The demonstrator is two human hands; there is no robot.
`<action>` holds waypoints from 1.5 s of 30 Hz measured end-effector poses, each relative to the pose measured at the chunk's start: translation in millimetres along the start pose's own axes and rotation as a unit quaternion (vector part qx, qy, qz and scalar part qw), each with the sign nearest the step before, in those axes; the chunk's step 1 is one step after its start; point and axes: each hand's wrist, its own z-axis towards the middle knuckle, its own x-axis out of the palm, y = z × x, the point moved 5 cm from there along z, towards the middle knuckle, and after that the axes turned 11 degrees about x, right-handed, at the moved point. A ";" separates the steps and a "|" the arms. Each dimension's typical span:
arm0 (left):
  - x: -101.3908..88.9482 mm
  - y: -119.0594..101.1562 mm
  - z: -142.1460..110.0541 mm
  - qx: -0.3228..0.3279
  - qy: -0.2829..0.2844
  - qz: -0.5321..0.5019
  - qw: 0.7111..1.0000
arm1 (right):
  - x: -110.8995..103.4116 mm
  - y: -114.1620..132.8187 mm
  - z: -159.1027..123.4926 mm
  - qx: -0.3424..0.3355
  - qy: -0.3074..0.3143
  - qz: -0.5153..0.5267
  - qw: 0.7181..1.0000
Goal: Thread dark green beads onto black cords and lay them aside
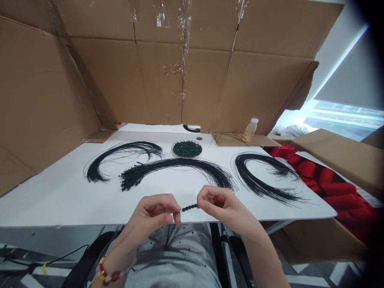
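Observation:
Over the table's front edge, a short row of dark green beads (pixel 189 207) on a thin wire stretches between my two hands. My left hand (pixel 159 210) pinches the wire at the left end of the row. At the right end, the thumb and fingertips of my right hand (pixel 220 206) are closed on the beads. Just beyond my hands lies a bundle of dark wires (pixel 180 163), its left end thick with beads. A round dish (pixel 187 156) behind that bundle is full of small dark green beads.
Two more dark wire bundles lie on the white table (pixel 69 200), one curved at left (pixel 120 154), one at right (pixel 249 176). A small bottle (pixel 250 130) stands at the back right. Cardboard walls (pixel 156 80) enclose the table. A box of red rolls (pixel 339 196) is at right.

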 end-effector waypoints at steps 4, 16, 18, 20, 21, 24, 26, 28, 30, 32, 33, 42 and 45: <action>-0.5 -3.3 0.0 0.017 0.023 0.013 0.999 | 0.7 -2.5 0.4 0.004 0.010 0.002 1.000; -2.6 -3.1 -1.7 0.038 0.032 -0.021 0.999 | 1.6 0.9 -1.3 0.004 -0.001 0.004 1.000; -1.7 -3.8 -1.4 0.035 0.034 -0.039 0.998 | 1.1 0.9 -0.8 0.002 0.001 0.011 1.000; -1.6 -3.6 -0.8 0.029 0.026 -0.042 0.998 | 0.3 0.4 -0.2 0.002 0.000 0.013 1.000; -1.7 -3.1 -0.5 0.025 0.022 -0.034 0.999 | 0.1 -0.1 0.2 0.004 0.001 0.014 1.000; -2.1 -0.7 0.3 0.013 0.015 -0.002 1.000 | 0.1 -2.2 1.2 0.012 0.005 0.008 1.000; -1.9 1.4 0.0 0.000 0.025 0.012 1.000 | 0.1 -4.1 1.7 0.020 0.006 0.001 1.000; -1.5 3.1 -0.8 -0.017 0.037 0.021 0.999 | 0.0 -6.1 2.1 0.024 0.006 -0.005 1.000; -0.8 3.4 -1.5 -0.027 0.048 0.022 0.998 | -0.2 -8.2 2.6 0.028 0.006 -0.010 1.000; -0.5 2.4 -1.5 -0.023 0.050 0.015 0.998 | -0.4 -9.9 3.1 0.028 0.006 -0.009 1.000; -0.4 1.8 -1.3 -0.019 0.051 0.010 0.998 | -0.3 -10.4 3.3 0.028 0.008 -0.009 1.000; -0.4 2.9 -2.3 -0.048 0.063 0.037 0.996 | 1.2 -8.0 3.5 0.019 0.005 -0.013 1.000; 0.6 3.1 -0.3 -0.060 0.079 0.077 0.992 | 0.3 -9.1 3.3 0.026 -0.004 -0.021 0.999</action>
